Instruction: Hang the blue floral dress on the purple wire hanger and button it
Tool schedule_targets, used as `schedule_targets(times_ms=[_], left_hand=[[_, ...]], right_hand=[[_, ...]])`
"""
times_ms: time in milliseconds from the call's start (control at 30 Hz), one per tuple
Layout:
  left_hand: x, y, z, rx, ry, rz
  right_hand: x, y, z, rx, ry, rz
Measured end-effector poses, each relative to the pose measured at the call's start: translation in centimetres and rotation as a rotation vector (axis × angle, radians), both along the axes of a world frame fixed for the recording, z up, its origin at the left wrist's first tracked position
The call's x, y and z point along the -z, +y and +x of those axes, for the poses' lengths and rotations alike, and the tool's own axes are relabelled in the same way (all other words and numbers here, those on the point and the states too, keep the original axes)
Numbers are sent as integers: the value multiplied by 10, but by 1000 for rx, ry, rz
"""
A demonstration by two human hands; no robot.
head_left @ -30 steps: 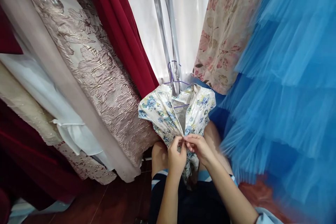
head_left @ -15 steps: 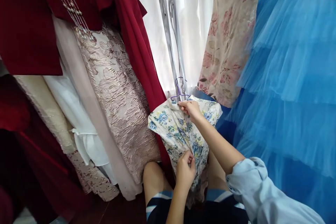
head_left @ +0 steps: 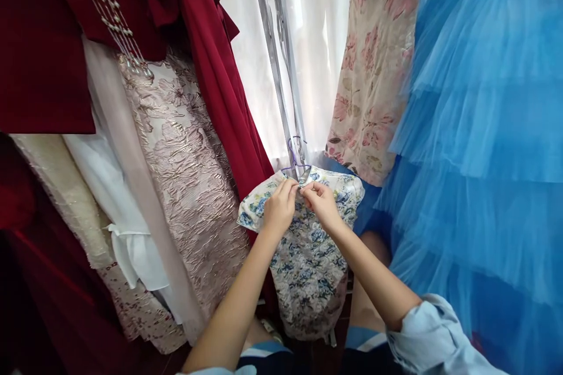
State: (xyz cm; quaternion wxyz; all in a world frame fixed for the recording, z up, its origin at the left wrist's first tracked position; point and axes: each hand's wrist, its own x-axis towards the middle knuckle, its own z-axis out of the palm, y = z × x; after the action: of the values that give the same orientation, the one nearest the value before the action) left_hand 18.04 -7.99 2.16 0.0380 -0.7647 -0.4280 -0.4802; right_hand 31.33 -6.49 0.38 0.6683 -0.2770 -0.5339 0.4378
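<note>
A white dress with blue flowers (head_left: 314, 258) hangs from a purple hanger (head_left: 295, 159) in front of me. At its neckline my left hand (head_left: 280, 202) pinches the fabric edge with thumb and fingers. Close beside it, my right hand (head_left: 320, 202) pinches the other side of the neckline. The fingertips of both hands almost meet at the middle of the collar. Whatever small fastening may lie between them is too small to make out. Short sleeves spread out to either side of my hands.
Dark red garments (head_left: 215, 70) and a pink textured dress (head_left: 189, 187) hang at left. To the right are a beige dress with pink flowers (head_left: 373, 70) and a tiered blue tulle gown (head_left: 475, 129). Metal poles (head_left: 275, 58) stand before a white curtain (head_left: 325, 23).
My left hand has moved up from the dress's middle to the neckline, beside my right hand. The dress front now hangs flatter, and the view has shifted slightly.
</note>
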Motion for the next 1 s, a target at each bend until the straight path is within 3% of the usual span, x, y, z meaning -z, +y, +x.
schedule_targets(times_ms=[167, 333, 433, 500, 600, 700, 833, 900, 1000], left_hand=[[-1, 15, 6, -8, 181, 68], [-31, 9, 4, -16, 0, 134], [-53, 16, -29, -113, -132, 187], [-53, 26, -65, -202, -174, 206], [-25, 39, -121, -360, -231, 135], [27, 41, -148, -415, -263, -19], [89, 31, -131, -331, -228, -136], [106, 28, -117, -286, -220, -192], [115, 28, -106, -262, -201, -263]], right_hand=[[15, 19, 2, -13, 29, -58], [49, 29, -2, 34, 11, -136], [76, 19, 3, 57, -32, -163], [92, 6, 10, 56, -55, -177], [110, -15, 18, 36, -80, -175], [128, -27, 20, 20, -156, -167], [152, -24, 21, 45, -236, -202], [161, -19, 23, 89, -262, -203], [169, -13, 27, 158, -315, -191]])
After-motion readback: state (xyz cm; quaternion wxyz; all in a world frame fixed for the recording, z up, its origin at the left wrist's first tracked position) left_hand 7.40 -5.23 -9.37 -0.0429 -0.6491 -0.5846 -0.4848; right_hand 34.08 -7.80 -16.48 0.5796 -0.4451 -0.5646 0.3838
